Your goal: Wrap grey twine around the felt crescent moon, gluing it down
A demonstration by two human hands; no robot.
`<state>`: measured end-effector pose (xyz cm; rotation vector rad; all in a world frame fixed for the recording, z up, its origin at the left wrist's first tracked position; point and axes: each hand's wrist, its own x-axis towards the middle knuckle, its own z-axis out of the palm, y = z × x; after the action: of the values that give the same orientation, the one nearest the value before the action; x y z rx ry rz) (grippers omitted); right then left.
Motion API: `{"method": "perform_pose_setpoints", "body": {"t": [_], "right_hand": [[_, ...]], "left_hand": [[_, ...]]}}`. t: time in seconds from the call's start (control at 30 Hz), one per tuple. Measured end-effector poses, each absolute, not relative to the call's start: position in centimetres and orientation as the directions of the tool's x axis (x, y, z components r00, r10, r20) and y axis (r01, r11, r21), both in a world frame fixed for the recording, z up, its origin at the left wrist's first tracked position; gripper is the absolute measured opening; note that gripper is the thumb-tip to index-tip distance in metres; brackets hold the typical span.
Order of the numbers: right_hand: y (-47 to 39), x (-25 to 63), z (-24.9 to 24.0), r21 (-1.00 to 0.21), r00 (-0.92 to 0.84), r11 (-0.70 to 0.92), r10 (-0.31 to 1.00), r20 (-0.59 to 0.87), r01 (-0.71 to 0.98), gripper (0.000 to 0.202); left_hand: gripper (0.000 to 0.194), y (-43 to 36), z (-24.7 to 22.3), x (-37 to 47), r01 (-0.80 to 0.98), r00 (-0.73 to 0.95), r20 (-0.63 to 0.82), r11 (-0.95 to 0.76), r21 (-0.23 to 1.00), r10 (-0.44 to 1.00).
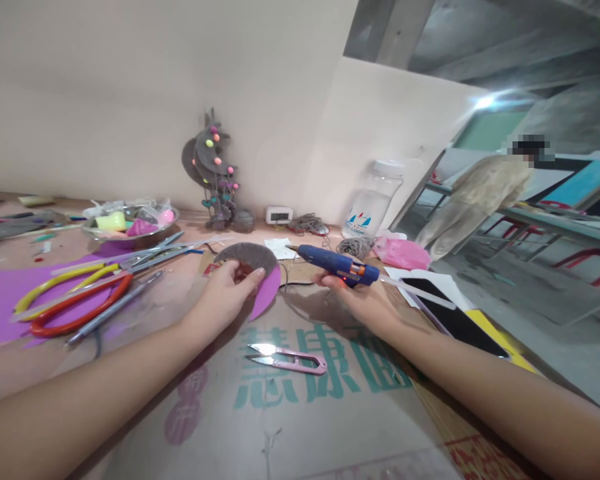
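Observation:
Pinched in my left hand (234, 287) is a curved felt piece (265, 290), grey on its upper part and purple along its right side. My right hand (347, 293) grips a blue hot glue gun (337, 262), whose nozzle points left toward the felt, apart from it. A clear glue stick (420, 291) sticks out of the gun's back end. Below and between my hands, pink thread snips (287, 359) lie on the printed board. Scissors with red and yellow handles (87, 300) rest left of my left hand, beside a silver pen (115, 307).
A bowl of coloured craft bits (130, 223) stands at the back left, near purple felt (3, 293). Along the wall are a grey moon decoration (213, 167), a small timer (279, 215) and a water bottle (373, 200). A phone (453, 317) lies right; a person (490, 183) stands beyond.

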<state>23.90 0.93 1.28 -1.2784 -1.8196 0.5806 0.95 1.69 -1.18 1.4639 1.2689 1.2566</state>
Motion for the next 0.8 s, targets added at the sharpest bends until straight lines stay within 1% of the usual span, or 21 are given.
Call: {"method": "perform_pose_setpoints", "body": {"t": [0.1,0.23,0.43,0.6,0.8], "right_hand": [[0.78,23.77,1.18,-0.713,-0.189,0.420,0.904,0.384,0.562,0.024],[0.80,23.80,0.87,-0.708,-0.178,0.393,0.916,0.360,0.587,0.020],[0.78,23.63,0.61,-0.719,-0.135,0.332,0.938,0.319,0.610,0.021],[0.78,23.53,0.53,-0.726,-0.157,0.350,0.934,0.322,0.593,0.023],[1.03,23.57,0.34,-0.701,-0.163,0.359,0.929,0.332,0.616,0.024]], "left_hand": [[0.027,1.73,-1.25,0.99,0.171,-0.002,0.161,-0.158,0.973,0.987],[0.024,1.84,-1.42,0.99,0.158,0.014,0.164,-0.164,0.974,0.986],[0.023,1.68,-1.02,1.11,0.117,0.020,0.130,-0.132,0.984,0.991],[0.024,1.56,-0.69,1.18,0.121,0.017,0.120,-0.121,0.985,0.993],[0.022,1.60,-0.86,1.05,0.110,0.035,0.137,-0.140,0.984,0.990]]}}
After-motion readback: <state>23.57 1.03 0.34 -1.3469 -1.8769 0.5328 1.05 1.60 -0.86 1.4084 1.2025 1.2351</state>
